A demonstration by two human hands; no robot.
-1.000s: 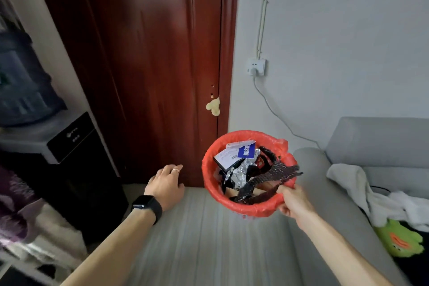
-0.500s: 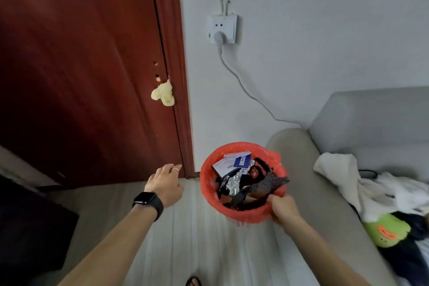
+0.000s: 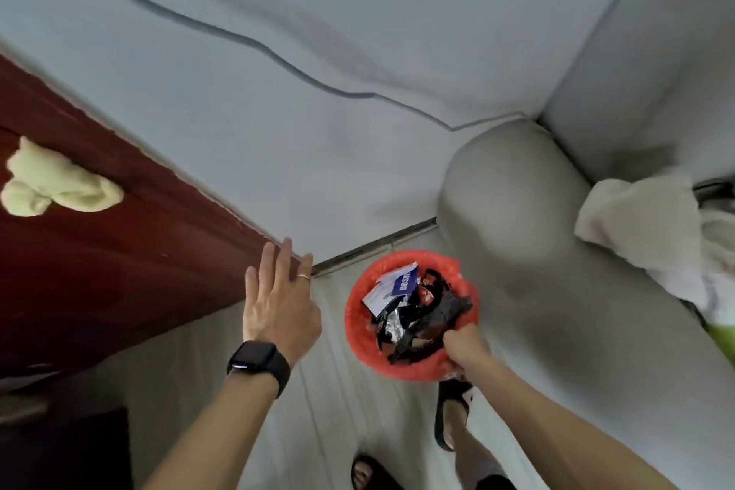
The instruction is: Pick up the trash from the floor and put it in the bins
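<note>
On the floor (image 3: 338, 430), close to the wall (image 3: 318, 111), a bin (image 3: 352, 320), between door (image 3: 99, 270) at left and sofa arm (image 3: 517, 211) at right. Inside it, trash (image 3: 391, 326) up to the rim. At the near rim, right hand (image 3: 465, 344), gripping the trash. Left of the bin, before the door, left hand (image 3: 278, 310). On the sofa seat at far right, a cloth (image 3: 636, 227). Nearer than the bin, a foot (image 3: 451, 414).

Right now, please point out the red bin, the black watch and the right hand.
red bin (image 3: 401, 369), head view, on its near rim.
black watch (image 3: 253, 356), head view, on its dark screen.
right hand (image 3: 465, 343), head view, on the back of the hand.
</note>
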